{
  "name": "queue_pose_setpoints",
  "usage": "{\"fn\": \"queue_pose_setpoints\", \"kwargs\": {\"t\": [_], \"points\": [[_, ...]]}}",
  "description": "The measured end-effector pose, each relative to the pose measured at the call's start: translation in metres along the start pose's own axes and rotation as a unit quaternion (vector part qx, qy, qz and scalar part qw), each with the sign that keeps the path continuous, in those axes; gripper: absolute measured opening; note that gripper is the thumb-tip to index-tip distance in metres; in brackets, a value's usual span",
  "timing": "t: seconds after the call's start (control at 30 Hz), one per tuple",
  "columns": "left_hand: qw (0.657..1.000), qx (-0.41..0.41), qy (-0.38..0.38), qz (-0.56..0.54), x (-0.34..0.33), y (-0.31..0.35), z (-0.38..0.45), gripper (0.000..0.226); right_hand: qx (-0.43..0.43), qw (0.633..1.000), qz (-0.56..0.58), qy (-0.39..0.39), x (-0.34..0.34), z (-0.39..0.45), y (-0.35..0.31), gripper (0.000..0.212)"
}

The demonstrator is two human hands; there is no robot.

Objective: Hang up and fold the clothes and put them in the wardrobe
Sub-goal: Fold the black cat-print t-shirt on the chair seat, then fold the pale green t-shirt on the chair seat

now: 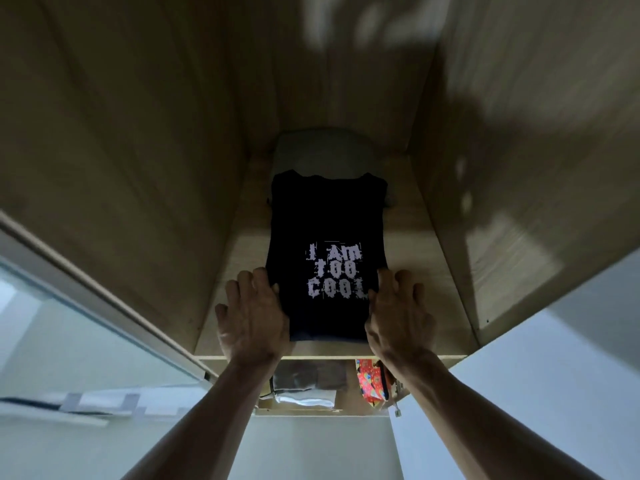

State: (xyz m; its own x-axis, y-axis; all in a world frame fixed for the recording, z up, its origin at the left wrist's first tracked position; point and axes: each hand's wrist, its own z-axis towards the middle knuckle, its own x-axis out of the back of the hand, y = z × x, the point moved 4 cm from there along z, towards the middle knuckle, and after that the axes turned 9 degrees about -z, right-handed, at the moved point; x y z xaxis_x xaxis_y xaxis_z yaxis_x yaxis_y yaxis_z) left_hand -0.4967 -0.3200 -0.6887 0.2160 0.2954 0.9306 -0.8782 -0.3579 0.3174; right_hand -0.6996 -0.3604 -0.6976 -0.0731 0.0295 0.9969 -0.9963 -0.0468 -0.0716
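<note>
Both arms reach forward into the wardrobe (pixel 138 140), forearms roughly parallel, palms down. Left hand (pixel 252 313) lies flat at the left edge of the folded black T-shirt (pixel 325 230), fingers straight and a little spread, fingertips touching the shirt's side. Right hand (pixel 398 313) mirrors it at the right edge, fingers straight, spread, resting against the shirt's side. Neither hand curls round the fabric; both look to press or steady it from the sides.

The shirt lies flat on the wooden shelf (pixel 408 244), print "I AM TOO COOL" facing up, collar end pointing to the back. Its near hem sits just inside the shelf's front edge. Its far end overlaps a grey folded item (pixel 318 150) that lies against the back wall.

Bare shelf strip shows on both sides of the shirt, wider on the right than the left. Side walls rise close on either side; open height above the shirt. An open door (pixel 104 306) stands at the left.

Below the shelf front, a lower compartment holds a stack of folded grey and white clothes (pixel 308 382) and, just beside it to the right, a red patterned item (pixel 370 379), partly hidden by the right wrist.
</note>
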Motion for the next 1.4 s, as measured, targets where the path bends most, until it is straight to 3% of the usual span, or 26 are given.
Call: {"fn": "queue_pose_setpoints", "kwargs": {"t": [0.17, 0.27, 0.47, 0.6, 0.83, 1.03, 1.2, 1.4], "points": [[0.996, 0.007, -0.051, -0.07, 0.059, 0.001, -0.025, 0.03, 0.025, 0.999, 0.041, -0.012, 0.053, -0.032, -0.012, 0.061], [0.995, -0.003, -0.04, -0.092, 0.123, 0.002, -0.048, 0.035, 0.04, 0.997, 0.063, -0.017, 0.108, -0.06, -0.025, 0.066], [0.99, -0.005, 0.024, -0.14, 0.266, -0.013, -0.135, 0.031, 0.068, 0.988, 0.135, 0.005, 0.221, -0.154, -0.056, 0.048], [0.987, 0.022, 0.031, -0.158, 0.344, -0.034, -0.192, 0.029, 0.12, 0.984, 0.13, 0.012, 0.278, -0.22, -0.075, 0.035], [0.974, 0.13, 0.067, -0.172, 0.478, -0.093, -0.323, 0.031, 0.254, 0.957, 0.131, -0.054, 0.373, -0.332, -0.128, 0.04], [0.957, 0.232, 0.137, -0.11, 0.565, -0.149, -0.471, 0.028, 0.396, 0.903, 0.151, -0.072, 0.421, -0.45, -0.183, 0.033], [0.923, 0.351, 0.123, -0.099, 0.584, -0.168, -0.627, 0.025, 0.488, 0.853, 0.107, -0.151, 0.404, -0.575, -0.186, 0.023], [0.854, 0.49, 0.144, -0.103, 0.603, -0.191, -0.838, 0.023, 0.622, 0.749, 0.044, -0.225, 0.381, -0.748, -0.197, 0.008]]}}
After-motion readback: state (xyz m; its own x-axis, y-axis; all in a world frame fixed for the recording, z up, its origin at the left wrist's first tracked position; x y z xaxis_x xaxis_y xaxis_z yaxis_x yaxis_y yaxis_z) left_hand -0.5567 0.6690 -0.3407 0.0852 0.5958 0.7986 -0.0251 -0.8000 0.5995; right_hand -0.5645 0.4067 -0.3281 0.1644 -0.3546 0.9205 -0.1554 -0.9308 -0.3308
